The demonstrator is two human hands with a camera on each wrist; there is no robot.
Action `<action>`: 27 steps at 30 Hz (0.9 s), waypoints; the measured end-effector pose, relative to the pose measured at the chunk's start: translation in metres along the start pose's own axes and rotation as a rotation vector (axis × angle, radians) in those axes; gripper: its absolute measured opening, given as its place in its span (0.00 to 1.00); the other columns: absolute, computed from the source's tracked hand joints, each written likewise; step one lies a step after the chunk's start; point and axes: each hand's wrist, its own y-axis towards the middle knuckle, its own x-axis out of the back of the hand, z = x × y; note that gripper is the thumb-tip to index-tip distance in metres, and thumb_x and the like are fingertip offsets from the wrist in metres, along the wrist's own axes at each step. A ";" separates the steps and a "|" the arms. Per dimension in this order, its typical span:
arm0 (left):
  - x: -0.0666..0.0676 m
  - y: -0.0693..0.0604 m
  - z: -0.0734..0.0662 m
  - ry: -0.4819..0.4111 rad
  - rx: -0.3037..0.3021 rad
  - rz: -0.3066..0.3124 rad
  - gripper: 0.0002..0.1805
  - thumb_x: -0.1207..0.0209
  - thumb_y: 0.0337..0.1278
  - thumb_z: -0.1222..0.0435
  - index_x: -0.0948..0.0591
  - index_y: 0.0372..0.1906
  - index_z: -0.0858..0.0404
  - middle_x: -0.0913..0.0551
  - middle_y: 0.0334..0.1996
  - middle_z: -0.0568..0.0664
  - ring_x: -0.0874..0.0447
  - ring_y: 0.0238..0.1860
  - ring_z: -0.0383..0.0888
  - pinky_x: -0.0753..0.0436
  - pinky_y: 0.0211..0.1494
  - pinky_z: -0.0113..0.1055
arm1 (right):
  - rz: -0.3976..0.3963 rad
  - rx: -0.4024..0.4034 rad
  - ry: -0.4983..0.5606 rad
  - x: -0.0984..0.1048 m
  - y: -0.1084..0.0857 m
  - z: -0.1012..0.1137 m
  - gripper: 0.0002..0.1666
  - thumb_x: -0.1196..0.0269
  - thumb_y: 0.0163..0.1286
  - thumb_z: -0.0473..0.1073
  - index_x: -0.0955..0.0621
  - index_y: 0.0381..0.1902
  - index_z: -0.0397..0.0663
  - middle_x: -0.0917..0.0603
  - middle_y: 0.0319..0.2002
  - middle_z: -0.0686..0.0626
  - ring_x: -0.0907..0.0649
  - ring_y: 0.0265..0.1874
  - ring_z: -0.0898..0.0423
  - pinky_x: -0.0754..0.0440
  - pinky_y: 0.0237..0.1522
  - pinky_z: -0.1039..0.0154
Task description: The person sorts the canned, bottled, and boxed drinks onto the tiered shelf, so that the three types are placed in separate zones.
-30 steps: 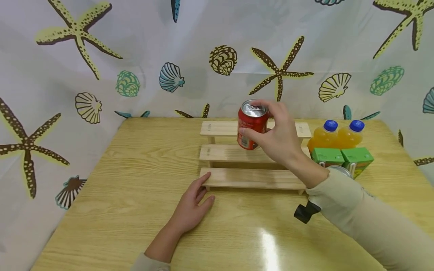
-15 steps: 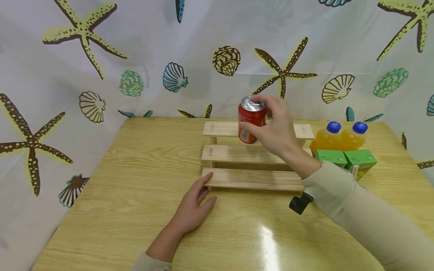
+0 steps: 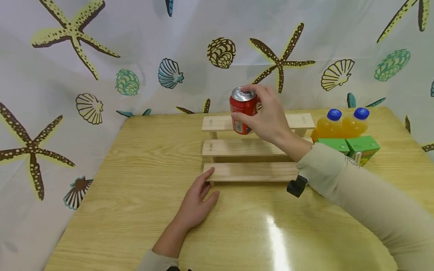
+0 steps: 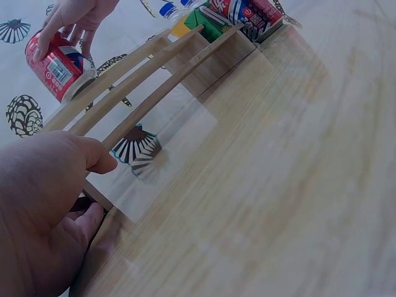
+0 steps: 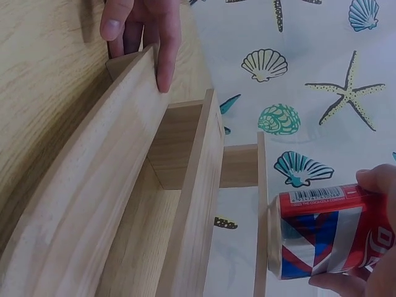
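My right hand (image 3: 269,116) grips a red soda can (image 3: 240,121) upright, with fingers over its rim and the thumb on its side. The can is at the top step of a three-step wooden display rack (image 3: 251,172); its base (image 5: 275,238) is very close to that plank, and I cannot tell whether they touch. At the rack's front left corner, my left hand (image 3: 195,205) holds the end of the lowest plank. Its index finger lies on top, other fingers tuck in at the plank's end, and the thumb stands apart in front.
Right of the rack stand two orange drink bottles (image 3: 354,126) with blue caps and two green juice boxes (image 3: 363,146). More cans (image 4: 247,18) beside them show in the left wrist view. A cloth (image 3: 190,45) printed with shells and starfish hangs behind the wooden table (image 3: 135,169).
My right hand has carried the can slightly up, back and to the left over the rack. My left hand has kept its place on the lowest plank.
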 end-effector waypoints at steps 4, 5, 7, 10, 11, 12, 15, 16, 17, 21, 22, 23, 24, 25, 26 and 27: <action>0.000 0.000 0.000 -0.003 0.006 -0.005 0.37 0.41 0.69 0.68 0.41 0.77 0.52 0.41 0.75 0.54 0.39 0.76 0.52 0.33 0.76 0.33 | 0.012 -0.010 0.012 -0.001 0.004 -0.001 0.37 0.24 0.59 0.47 0.25 0.64 0.49 0.28 0.56 0.42 0.26 0.57 0.49 0.13 0.54 0.52; -0.001 0.000 0.000 -0.005 0.007 -0.006 0.37 0.41 0.69 0.69 0.40 0.77 0.52 0.40 0.75 0.54 0.39 0.75 0.52 0.33 0.76 0.33 | 0.012 -0.013 0.015 -0.001 0.004 -0.001 0.37 0.25 0.59 0.47 0.26 0.64 0.50 0.28 0.56 0.42 0.26 0.57 0.49 0.13 0.54 0.51; -0.001 0.000 -0.001 -0.006 0.008 -0.007 0.36 0.41 0.68 0.69 0.40 0.77 0.52 0.40 0.75 0.54 0.39 0.75 0.53 0.33 0.76 0.33 | 0.012 -0.017 0.017 -0.001 0.006 -0.002 0.37 0.25 0.60 0.47 0.26 0.64 0.50 0.29 0.56 0.42 0.26 0.57 0.49 0.13 0.54 0.51; -0.001 0.001 -0.002 -0.006 0.011 -0.006 0.36 0.41 0.69 0.69 0.40 0.77 0.52 0.40 0.75 0.54 0.39 0.75 0.53 0.33 0.76 0.33 | 0.013 -0.023 0.014 -0.002 0.009 -0.002 0.37 0.25 0.60 0.47 0.26 0.65 0.50 0.29 0.57 0.42 0.26 0.58 0.49 0.13 0.55 0.51; -0.001 0.001 -0.002 -0.005 0.011 -0.005 0.36 0.41 0.69 0.68 0.40 0.77 0.52 0.41 0.75 0.54 0.39 0.75 0.53 0.33 0.76 0.33 | 0.014 -0.024 0.012 -0.003 0.010 -0.002 0.37 0.25 0.59 0.47 0.26 0.65 0.50 0.29 0.58 0.42 0.26 0.58 0.49 0.14 0.56 0.51; -0.001 0.001 -0.002 -0.002 0.013 -0.006 0.36 0.41 0.69 0.68 0.40 0.77 0.51 0.41 0.75 0.54 0.39 0.75 0.52 0.33 0.76 0.33 | 0.016 -0.025 0.011 -0.003 0.011 -0.002 0.37 0.25 0.59 0.47 0.26 0.65 0.51 0.29 0.58 0.42 0.26 0.59 0.49 0.14 0.56 0.51; -0.001 0.001 -0.002 0.005 0.011 -0.006 0.37 0.41 0.69 0.68 0.41 0.78 0.51 0.40 0.75 0.54 0.38 0.75 0.52 0.33 0.76 0.33 | 0.023 -0.028 0.006 -0.003 0.013 -0.001 0.38 0.25 0.59 0.47 0.26 0.65 0.52 0.29 0.58 0.42 0.26 0.59 0.49 0.14 0.57 0.51; 0.000 0.002 -0.002 0.007 0.010 -0.006 0.37 0.41 0.69 0.68 0.41 0.78 0.51 0.40 0.75 0.54 0.38 0.75 0.52 0.33 0.76 0.33 | 0.025 -0.028 0.004 -0.003 0.013 -0.001 0.38 0.25 0.59 0.47 0.27 0.65 0.52 0.29 0.58 0.42 0.26 0.59 0.49 0.14 0.57 0.50; 0.000 0.002 -0.002 0.009 0.011 -0.005 0.37 0.41 0.69 0.68 0.41 0.78 0.50 0.40 0.75 0.54 0.38 0.75 0.52 0.33 0.76 0.33 | 0.027 -0.027 0.002 -0.003 0.013 0.000 0.38 0.25 0.59 0.47 0.27 0.65 0.52 0.29 0.58 0.42 0.26 0.59 0.49 0.14 0.57 0.50; 0.000 0.003 -0.002 0.009 0.014 -0.005 0.36 0.41 0.69 0.67 0.41 0.77 0.50 0.40 0.75 0.54 0.38 0.75 0.52 0.33 0.76 0.33 | 0.045 -0.023 -0.022 -0.001 0.015 0.001 0.38 0.25 0.60 0.48 0.28 0.66 0.52 0.29 0.59 0.42 0.26 0.60 0.48 0.14 0.57 0.49; 0.001 0.003 -0.003 0.005 0.014 -0.004 0.36 0.41 0.69 0.67 0.41 0.78 0.51 0.40 0.75 0.54 0.39 0.75 0.52 0.33 0.76 0.33 | 0.051 -0.027 -0.031 -0.001 0.015 0.002 0.39 0.25 0.60 0.48 0.28 0.66 0.52 0.29 0.59 0.42 0.26 0.59 0.48 0.14 0.58 0.48; 0.001 0.003 -0.003 0.001 0.016 -0.004 0.36 0.41 0.69 0.67 0.41 0.77 0.51 0.41 0.75 0.53 0.39 0.76 0.52 0.33 0.76 0.33 | 0.056 -0.031 -0.037 -0.001 0.015 0.002 0.39 0.25 0.60 0.48 0.29 0.66 0.52 0.29 0.59 0.42 0.26 0.59 0.48 0.15 0.58 0.48; 0.001 0.002 -0.003 -0.002 0.015 -0.002 0.36 0.42 0.69 0.68 0.41 0.78 0.51 0.41 0.75 0.53 0.39 0.76 0.51 0.34 0.77 0.33 | 0.061 -0.034 -0.042 -0.001 0.015 0.002 0.39 0.25 0.60 0.48 0.29 0.67 0.52 0.29 0.59 0.42 0.26 0.60 0.48 0.15 0.58 0.48; 0.000 0.002 -0.003 -0.005 0.015 -0.001 0.36 0.42 0.69 0.68 0.41 0.78 0.52 0.41 0.76 0.53 0.40 0.76 0.51 0.34 0.77 0.33 | 0.065 -0.038 -0.043 -0.001 0.014 0.002 0.40 0.25 0.60 0.48 0.30 0.67 0.52 0.29 0.60 0.42 0.26 0.60 0.47 0.15 0.59 0.47; 0.000 0.001 -0.003 -0.009 0.016 0.001 0.36 0.42 0.70 0.68 0.41 0.78 0.52 0.42 0.76 0.53 0.41 0.76 0.51 0.34 0.77 0.33 | 0.068 -0.042 -0.046 -0.001 0.014 0.002 0.41 0.25 0.60 0.48 0.31 0.68 0.52 0.29 0.60 0.42 0.26 0.60 0.47 0.15 0.59 0.47; 0.000 0.001 -0.003 -0.012 0.016 0.002 0.36 0.42 0.70 0.68 0.41 0.78 0.52 0.42 0.76 0.53 0.41 0.77 0.51 0.34 0.77 0.32 | 0.071 -0.046 -0.047 -0.002 0.013 0.001 0.42 0.25 0.60 0.49 0.32 0.69 0.52 0.30 0.60 0.42 0.26 0.60 0.47 0.16 0.60 0.46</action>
